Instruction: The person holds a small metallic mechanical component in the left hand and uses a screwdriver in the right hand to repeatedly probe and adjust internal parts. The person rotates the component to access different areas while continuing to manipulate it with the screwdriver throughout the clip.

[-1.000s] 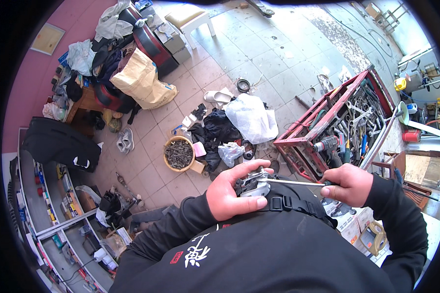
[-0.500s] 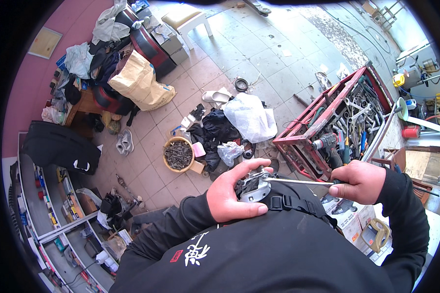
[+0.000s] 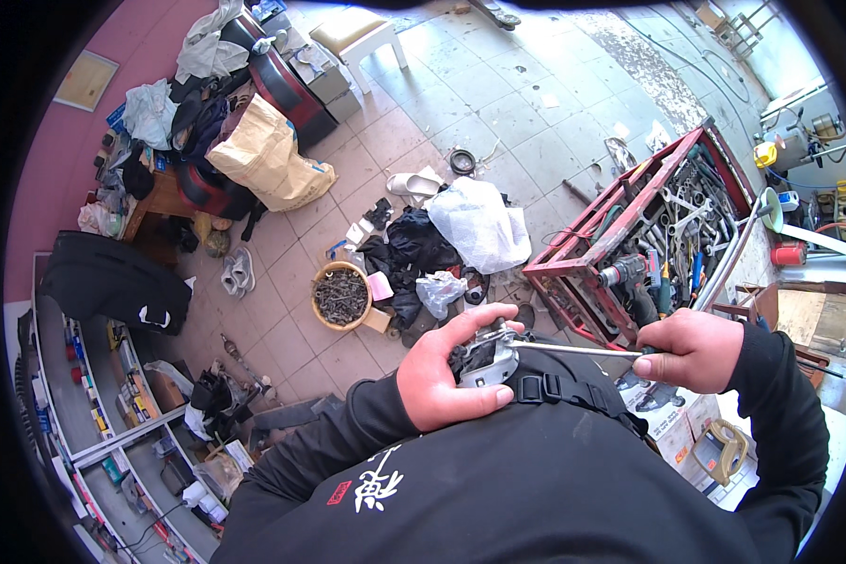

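Observation:
In front of my torso, my left hand (image 3: 449,374) is closed round a small silver-and-black metal part (image 3: 491,365), its thumb along the near side and its fingers over the far side. My right hand (image 3: 691,350) grips the dark handle of a screwdriver. The long thin shaft of the screwdriver (image 3: 578,351) points left, and its end meets the right side of the metal part. Whether the tip sits in a screw or a slot is too small to tell. A black strap with a buckle (image 3: 542,388) lies just below the shaft, across my front.
A red metal tool trolley (image 3: 587,273) full of wrenches stands on the right, with a cordless drill (image 3: 630,274) at its near edge. Ahead are a basket of bolts (image 3: 341,295) and plastic bags (image 3: 479,224). Shelving with small parts (image 3: 89,451) lines the left.
The metal part has tilted slightly in my left hand, with the screwdriver still against it. Both hands stay in almost the same place.

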A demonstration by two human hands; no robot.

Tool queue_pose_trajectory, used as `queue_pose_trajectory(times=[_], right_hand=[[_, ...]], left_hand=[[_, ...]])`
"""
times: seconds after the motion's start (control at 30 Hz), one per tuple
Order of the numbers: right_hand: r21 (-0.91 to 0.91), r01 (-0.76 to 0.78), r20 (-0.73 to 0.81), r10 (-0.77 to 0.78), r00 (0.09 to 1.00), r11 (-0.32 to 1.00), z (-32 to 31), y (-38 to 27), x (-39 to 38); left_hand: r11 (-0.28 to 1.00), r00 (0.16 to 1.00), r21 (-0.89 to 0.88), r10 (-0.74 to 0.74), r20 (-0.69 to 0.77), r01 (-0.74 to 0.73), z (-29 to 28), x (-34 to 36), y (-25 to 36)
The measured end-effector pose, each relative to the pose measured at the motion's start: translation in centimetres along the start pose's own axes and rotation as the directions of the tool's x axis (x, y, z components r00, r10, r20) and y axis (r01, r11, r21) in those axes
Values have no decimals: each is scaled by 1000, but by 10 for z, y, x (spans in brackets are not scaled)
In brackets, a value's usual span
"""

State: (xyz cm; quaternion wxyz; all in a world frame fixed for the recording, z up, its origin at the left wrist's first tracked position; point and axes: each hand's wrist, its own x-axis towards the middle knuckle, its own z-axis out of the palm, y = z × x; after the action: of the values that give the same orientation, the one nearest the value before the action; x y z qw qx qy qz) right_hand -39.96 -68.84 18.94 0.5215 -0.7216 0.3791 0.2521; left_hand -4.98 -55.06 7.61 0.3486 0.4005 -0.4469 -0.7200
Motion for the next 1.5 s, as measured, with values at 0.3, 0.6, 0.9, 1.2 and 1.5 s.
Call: queue_pose_trajectory(times=[0.3, 0.6, 0.9, 1.2, 1.5], right_hand=[[9, 132, -183, -128, 975, 991, 39, 15, 11], [110, 126, -202, -102, 974, 986, 55, 8, 10], [-200, -47, -110, 25, 994, 979, 2, -30, -16], [-131, -98, -48, 92, 995, 987, 9, -32, -6], [-219, 23, -161, -59, 985, 976, 32, -15, 2]], left_hand=[[993, 996, -108, -51, -68, 44, 3, -5, -1], [977, 989, -210, -63, -132, 34, 3, -4, -10], [992, 991, -110, -66, -117, 53, 9, -5, 1], [986, 990, -136, -108, -94, 95, 6, -3, -2], [981, 992, -165, -110, -64, 99, -1, -2, -12]])
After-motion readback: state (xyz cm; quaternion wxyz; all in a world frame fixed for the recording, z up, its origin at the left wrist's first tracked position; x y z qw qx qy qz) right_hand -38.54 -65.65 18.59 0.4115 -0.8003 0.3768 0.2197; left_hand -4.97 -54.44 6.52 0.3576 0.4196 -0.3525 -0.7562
